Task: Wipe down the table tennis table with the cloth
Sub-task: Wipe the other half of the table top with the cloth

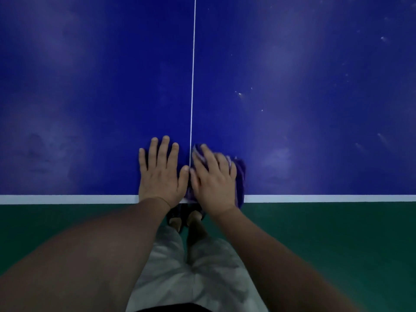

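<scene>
Right hand [213, 179] flat on cloth [240, 176], left hand [161, 172] splayed on table [90, 86]; specks [239, 94], perhaps dust

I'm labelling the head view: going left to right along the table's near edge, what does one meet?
Left hand flat on the table → white centre line → right hand pressing the cloth, which shows past it.

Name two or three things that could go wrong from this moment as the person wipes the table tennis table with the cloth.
1. The cloth is bunched under the right hand at the near edge of the table and seems to overhang it; a pull towards the body could drag it off.
2. The left hand lies flat and bare on the table, so it may leave prints.
3. The white specks lie further up and could be missed.
</scene>
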### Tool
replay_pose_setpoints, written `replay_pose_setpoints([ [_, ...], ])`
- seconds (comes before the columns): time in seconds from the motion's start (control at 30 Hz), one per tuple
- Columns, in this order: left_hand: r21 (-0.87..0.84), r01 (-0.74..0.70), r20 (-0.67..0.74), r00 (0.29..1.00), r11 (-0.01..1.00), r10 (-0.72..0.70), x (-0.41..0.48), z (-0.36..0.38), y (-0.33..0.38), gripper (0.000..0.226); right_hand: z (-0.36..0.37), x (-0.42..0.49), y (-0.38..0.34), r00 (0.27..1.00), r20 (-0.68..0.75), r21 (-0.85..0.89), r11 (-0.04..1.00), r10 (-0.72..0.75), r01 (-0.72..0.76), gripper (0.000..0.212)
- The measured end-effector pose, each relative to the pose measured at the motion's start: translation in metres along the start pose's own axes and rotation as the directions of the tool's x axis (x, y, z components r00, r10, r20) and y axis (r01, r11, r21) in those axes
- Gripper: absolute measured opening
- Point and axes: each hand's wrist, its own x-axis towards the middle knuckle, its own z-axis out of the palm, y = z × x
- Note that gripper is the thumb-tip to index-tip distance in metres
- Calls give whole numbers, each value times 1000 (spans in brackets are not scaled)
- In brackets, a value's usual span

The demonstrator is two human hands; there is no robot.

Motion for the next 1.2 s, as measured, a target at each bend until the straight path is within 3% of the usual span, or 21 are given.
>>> replay_pose_setpoints([
  [0.07,-8,5,-3,1000,1000,-5,-1,2,-1,72,-5,-14,25,989,41,4,990,-142,142,44],
  [0.13,7,0,-20,1000,1000,0,0,5,-1,73,-12,-10,72,992,11,-69,990,-125,126,44],
  [0.2,15,-7,-41,999,1000,7,-1,7,-3,74,-24,2,114,994,-32,-111,988,109,-112,47],
  [0.27,-1,-26,-53,998,1000,26,0,9,-4,70,-32,17,131,906,-37,-53,904,422,-423,53],
  [0.33,-8,-54,-51,997,998,54,-1,11,-7,66,-27,22,105,823,-67,-27,824,564,-567,51],
  [0.37,-8,-61,-47,997,998,60,-2,11,-8,64,-22,19,84,836,-81,-21,838,542,-545,49],
  [0.5,16,-108,-66,992,994,109,-3,8,-5,61,-4,-12,12,974,-34,-32,974,225,-226,49],
  [0.67,31,-215,-44,975,976,216,-6,8,-6,60,-17,-7,66,996,-26,-95,991,90,-92,44],
  [0.73,38,-206,-29,978,978,207,-6,6,-6,62,-29,-1,116,970,-9,-90,966,244,-244,44],
  [0.83,46,-182,-11,983,982,182,-7,3,-3,58,-45,7,165,803,-22,3,803,596,-596,47],
  [0.87,42,-169,-9,986,985,169,-7,2,-1,57,-43,11,159,764,-27,6,764,645,-645,47],
  [0.93,11,-119,-27,993,993,119,-5,-1,10,54,-35,14,126,839,-43,5,840,542,-542,48],
  [1.0,-28,-51,-66,997,998,49,-3,-3,30,52,-26,8,95,955,-42,21,956,292,-292,48],
  [1.07,-31,5,-94,996,999,-8,-2,-3,58,53,-24,-1,96,990,-6,53,989,141,-140,49],
  [1.2,-87,-14,-90,996,996,6,-2,9,142,59,-41,1,190,983,-45,40,984,177,-175,43],
])
